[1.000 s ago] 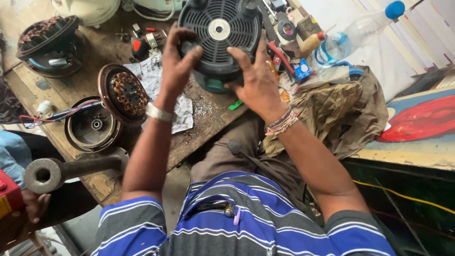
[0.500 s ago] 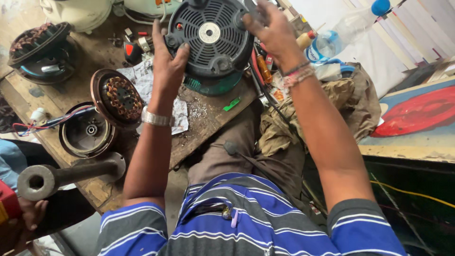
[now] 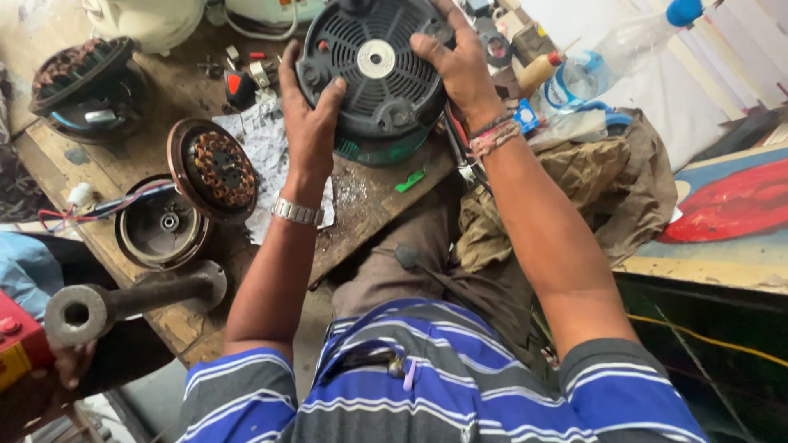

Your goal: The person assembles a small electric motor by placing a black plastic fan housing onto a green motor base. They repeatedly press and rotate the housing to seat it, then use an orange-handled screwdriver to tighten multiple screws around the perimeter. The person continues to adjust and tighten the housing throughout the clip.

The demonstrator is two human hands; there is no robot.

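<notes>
Both hands' grip, left hand (image 3: pixel 308 123) and right hand (image 3: pixel 460 70), closed around black vented housing (image 3: pixel 373 70) above cluttered wooden workbench (image 3: pixel 361 205).

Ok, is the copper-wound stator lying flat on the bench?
No, the stator leans tilted on the open round housing, left of the left hand.

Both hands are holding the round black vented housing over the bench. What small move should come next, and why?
Probably a small turn of the black vented housing to seat it on the green base beneath. The left hand grips its left rim, the right hand its upper right, and the housing looks tilted above the base, not settled flat.
</notes>
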